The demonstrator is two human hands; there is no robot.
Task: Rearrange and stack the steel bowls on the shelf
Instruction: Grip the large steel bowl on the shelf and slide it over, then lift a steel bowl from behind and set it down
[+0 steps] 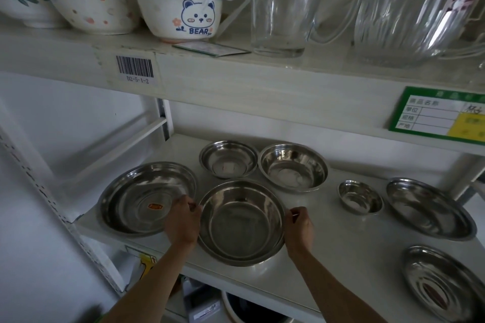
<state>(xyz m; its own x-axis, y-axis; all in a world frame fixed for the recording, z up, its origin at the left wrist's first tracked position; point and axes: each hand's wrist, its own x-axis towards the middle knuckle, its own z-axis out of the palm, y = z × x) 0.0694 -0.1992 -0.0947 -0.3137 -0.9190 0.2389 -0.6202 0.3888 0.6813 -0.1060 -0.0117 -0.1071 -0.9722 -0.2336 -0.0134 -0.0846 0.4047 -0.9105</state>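
Several steel bowls lie spread on the white shelf (328,265). A large deep bowl (241,221) sits at the front centre; my left hand (182,220) grips its left rim and my right hand (299,228) grips its right rim. To its left lies a wide shallow bowl (147,198) with an orange sticker. Behind stand a medium bowl (228,158) and a larger bowl (292,166). On the right are a tiny bowl (359,196), a shallow dish (430,208) and another dish (441,283) at the front right.
The upper shelf (236,76) hangs close overhead, carrying ceramic bowls (181,10) and glass jugs (286,5). A green label (441,115) hangs on its edge at the right. The white upright (164,118) stands at the back left. More items sit on the level below.
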